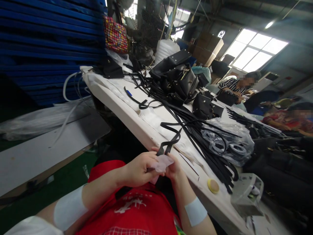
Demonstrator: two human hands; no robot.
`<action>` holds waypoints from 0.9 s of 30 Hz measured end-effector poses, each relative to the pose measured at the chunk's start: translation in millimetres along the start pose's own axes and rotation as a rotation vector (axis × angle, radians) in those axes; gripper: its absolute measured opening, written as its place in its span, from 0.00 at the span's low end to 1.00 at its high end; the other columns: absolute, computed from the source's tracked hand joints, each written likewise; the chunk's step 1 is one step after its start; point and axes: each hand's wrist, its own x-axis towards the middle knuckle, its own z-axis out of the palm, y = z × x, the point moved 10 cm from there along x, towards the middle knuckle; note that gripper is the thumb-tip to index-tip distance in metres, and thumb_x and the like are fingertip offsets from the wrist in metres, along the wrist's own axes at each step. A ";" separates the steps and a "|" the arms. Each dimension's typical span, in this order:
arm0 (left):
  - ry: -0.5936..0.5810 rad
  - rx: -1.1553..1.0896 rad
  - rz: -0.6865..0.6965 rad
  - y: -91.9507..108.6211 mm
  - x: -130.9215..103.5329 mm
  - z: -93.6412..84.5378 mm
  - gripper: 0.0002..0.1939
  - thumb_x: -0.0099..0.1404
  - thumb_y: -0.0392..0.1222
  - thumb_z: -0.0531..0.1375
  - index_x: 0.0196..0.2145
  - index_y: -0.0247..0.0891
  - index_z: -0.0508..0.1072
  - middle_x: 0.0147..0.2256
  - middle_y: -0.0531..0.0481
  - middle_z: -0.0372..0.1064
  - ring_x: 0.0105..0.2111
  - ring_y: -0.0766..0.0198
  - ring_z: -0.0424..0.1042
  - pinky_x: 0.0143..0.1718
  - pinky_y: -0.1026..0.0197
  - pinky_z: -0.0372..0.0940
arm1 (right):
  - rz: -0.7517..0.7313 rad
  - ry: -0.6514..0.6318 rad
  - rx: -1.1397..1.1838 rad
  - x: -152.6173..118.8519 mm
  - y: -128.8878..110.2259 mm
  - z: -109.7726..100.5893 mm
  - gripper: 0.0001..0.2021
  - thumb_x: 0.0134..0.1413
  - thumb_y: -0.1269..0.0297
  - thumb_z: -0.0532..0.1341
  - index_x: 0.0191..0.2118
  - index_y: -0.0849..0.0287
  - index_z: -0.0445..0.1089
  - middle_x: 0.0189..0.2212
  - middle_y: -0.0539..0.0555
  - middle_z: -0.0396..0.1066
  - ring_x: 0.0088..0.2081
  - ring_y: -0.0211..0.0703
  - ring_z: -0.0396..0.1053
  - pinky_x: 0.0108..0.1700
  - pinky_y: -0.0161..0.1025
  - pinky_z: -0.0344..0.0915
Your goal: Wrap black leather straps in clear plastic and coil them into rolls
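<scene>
Just off the table's near edge, my left hand (141, 168) is closed, pinching a thin whitish translucent sheet (162, 163) around a black strap (172, 141). The sheet covers part of the fingers and the strap's lower part. From the other side my right hand (173, 168) grips the same strap where it meets the sheet. Beyond both hands the strap rises in loops and trails over the table (127, 112). Light blue patches wrap both my forearms.
Many black straps (195, 137) lie along the table below a heap of black bags (174, 76). A clear plastic bag of rings (228, 143), a yellow tape roll (213, 186) and a grey tape dispenser (246, 192) are at right. Two people sit farther back.
</scene>
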 end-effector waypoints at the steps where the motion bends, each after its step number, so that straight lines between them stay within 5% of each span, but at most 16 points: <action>1: -0.032 -0.004 -0.034 -6.5 0.0 3.3 0.15 0.70 0.41 0.53 0.30 0.39 0.78 0.34 0.48 0.78 0.38 0.61 0.75 0.57 0.56 0.57 | 0.001 -0.002 -0.113 -4.0 1.9 7.6 0.22 0.41 0.55 0.69 0.43 0.62 0.76 0.30 0.54 0.73 0.28 0.40 0.68 0.29 0.35 0.65; 4: -0.088 -0.032 -0.105 -20.3 -2.6 8.7 0.15 0.69 0.44 0.55 0.31 0.39 0.79 0.33 0.49 0.78 0.40 0.60 0.74 0.61 0.53 0.53 | -0.126 0.126 -0.331 -9.5 -20.3 7.4 0.10 0.42 0.61 0.69 0.32 0.60 0.77 0.26 0.51 0.73 0.28 0.38 0.68 0.30 0.34 0.64; 9: -0.114 -0.126 -0.218 -39.4 -12.8 16.3 0.20 0.70 0.50 0.53 0.33 0.34 0.79 0.34 0.43 0.77 0.36 0.59 0.74 0.41 0.62 0.66 | -0.377 0.469 -0.100 -18.6 -69.1 -36.4 0.13 0.47 0.53 0.66 0.27 0.60 0.71 0.14 0.42 0.55 0.15 0.28 0.45 0.15 0.29 0.41; 12: -0.081 -0.156 -0.266 -51.8 -14.9 16.5 0.21 0.70 0.51 0.53 0.35 0.33 0.79 0.33 0.44 0.77 0.34 0.61 0.74 0.39 0.63 0.66 | -0.324 0.317 -0.319 -14.7 -61.0 -15.7 0.11 0.47 0.56 0.67 0.33 0.59 0.74 0.15 0.43 0.59 0.16 0.29 0.50 0.17 0.30 0.47; 15: -0.032 -0.078 -0.250 -57.1 -13.8 5.8 0.19 0.69 0.51 0.54 0.34 0.36 0.80 0.36 0.45 0.78 0.41 0.58 0.74 0.52 0.57 0.62 | -0.308 0.156 -0.640 -20.0 -50.4 10.7 0.09 0.49 0.58 0.67 0.34 0.57 0.77 0.24 0.50 0.70 0.25 0.39 0.64 0.27 0.36 0.62; 19: -0.006 0.117 -0.303 -69.1 -20.7 -12.9 0.15 0.68 0.50 0.56 0.33 0.43 0.80 0.39 0.52 0.78 0.46 0.58 0.71 0.66 0.47 0.36 | -0.518 0.381 -0.699 -46.5 -93.0 -8.7 0.13 0.56 0.52 0.62 0.40 0.53 0.77 0.24 0.51 0.70 0.26 0.40 0.63 0.28 0.37 0.61; 23: -0.100 0.087 -0.336 -76.5 -29.4 -6.9 0.16 0.70 0.48 0.53 0.32 0.41 0.78 0.33 0.54 0.78 0.37 0.63 0.73 0.65 0.51 0.41 | -0.672 0.388 -0.744 -60.3 -127.4 -12.4 0.16 0.59 0.51 0.58 0.41 0.55 0.77 0.19 0.48 0.62 0.22 0.36 0.57 0.25 0.36 0.55; 27: -0.122 0.064 -0.353 -74.7 -31.3 -0.3 0.16 0.69 0.47 0.54 0.31 0.39 0.78 0.32 0.54 0.77 0.36 0.63 0.73 0.64 0.52 0.44 | -0.678 0.339 -0.806 -56.2 -125.2 -1.6 0.14 0.56 0.51 0.62 0.41 0.53 0.78 0.27 0.51 0.68 0.25 0.37 0.58 0.28 0.38 0.59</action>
